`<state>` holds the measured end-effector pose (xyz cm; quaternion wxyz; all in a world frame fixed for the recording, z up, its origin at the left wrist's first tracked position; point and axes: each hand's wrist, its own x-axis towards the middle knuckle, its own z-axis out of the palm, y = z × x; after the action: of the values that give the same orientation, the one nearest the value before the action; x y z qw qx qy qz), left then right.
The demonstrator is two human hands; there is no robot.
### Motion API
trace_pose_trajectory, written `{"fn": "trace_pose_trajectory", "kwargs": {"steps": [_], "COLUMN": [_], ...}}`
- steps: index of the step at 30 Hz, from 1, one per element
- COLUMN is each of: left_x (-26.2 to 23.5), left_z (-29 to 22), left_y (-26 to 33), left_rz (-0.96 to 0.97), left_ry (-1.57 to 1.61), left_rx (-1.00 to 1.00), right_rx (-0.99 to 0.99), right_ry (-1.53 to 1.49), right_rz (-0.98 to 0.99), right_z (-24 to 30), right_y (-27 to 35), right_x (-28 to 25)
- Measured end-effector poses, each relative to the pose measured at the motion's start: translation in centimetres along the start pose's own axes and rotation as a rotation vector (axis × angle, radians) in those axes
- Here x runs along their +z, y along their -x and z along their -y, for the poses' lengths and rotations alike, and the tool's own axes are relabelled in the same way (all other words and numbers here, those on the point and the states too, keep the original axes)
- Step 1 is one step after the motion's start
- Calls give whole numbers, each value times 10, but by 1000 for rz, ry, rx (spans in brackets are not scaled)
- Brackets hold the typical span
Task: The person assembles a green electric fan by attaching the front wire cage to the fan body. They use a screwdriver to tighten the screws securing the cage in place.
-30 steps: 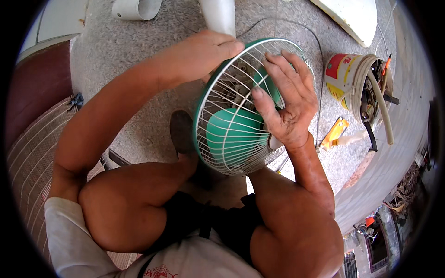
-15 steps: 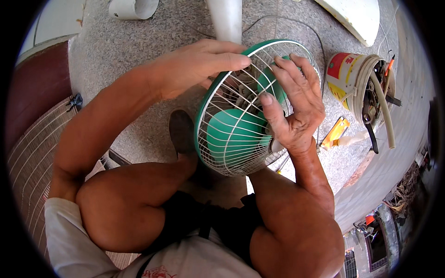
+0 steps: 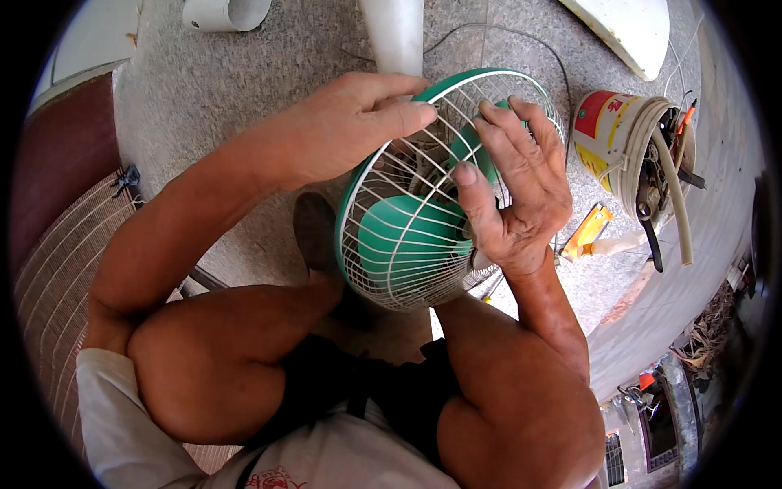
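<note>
Between my knees stands an electric fan with a white wire guard (image 3: 389,281), a green rim and green blades (image 3: 399,236). My left hand (image 3: 346,122) is closed on the upper left of the rim, its thumb on the front and its other fingers partly hidden behind the edge. Across the wires at the right side of the guard lies my right hand (image 3: 521,183), thumb and bent fingers gripping the grille. The fan's hub is partly covered by that hand and the wires.
To the right stands a bucket (image 3: 599,130) full of tools and a pale hose (image 3: 672,196). A yellow-orange packet (image 3: 588,232) lies beside it. Beyond the fan are a white post (image 3: 393,37), a dark cable (image 3: 521,34) and a white curved piece (image 3: 224,15). A woven mat (image 3: 61,285) lies left.
The fan has shifted very slightly left in the picture, along with much of the surroundings. Both hands keep almost the same hold on the guard.
</note>
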<state>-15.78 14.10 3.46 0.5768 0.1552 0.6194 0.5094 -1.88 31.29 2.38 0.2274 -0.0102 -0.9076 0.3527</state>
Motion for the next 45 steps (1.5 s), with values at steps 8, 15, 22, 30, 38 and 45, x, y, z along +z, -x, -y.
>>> {"fn": "trace_pose_trajectory", "kwargs": {"steps": [8, 15, 22, 30, 38, 45], "left_x": [5, 2, -1, -7, 24, 20], "left_z": [-3, -3, -9, -1, 13, 5], "left_y": [6, 2, 4, 6, 24, 10], "left_rz": [-84, -72, -69, -11, -53, 31], "left_ry": [-80, -114, -143, 4, 117, 352], "left_rx": [-33, -44, -104, -137, 62, -58], "right_rx": [-2, 62, -99, -92, -58, -73], "right_ry": [12, -80, 69, 38, 126, 150], "right_rz": [14, 86, 379, 343, 228, 169], "right_z": [3, -6, -20, -17, -9, -1], "right_y": [-2, -8, -36, -31, -22, -21], "right_x": [2, -4, -3, 0, -5, -3]}}
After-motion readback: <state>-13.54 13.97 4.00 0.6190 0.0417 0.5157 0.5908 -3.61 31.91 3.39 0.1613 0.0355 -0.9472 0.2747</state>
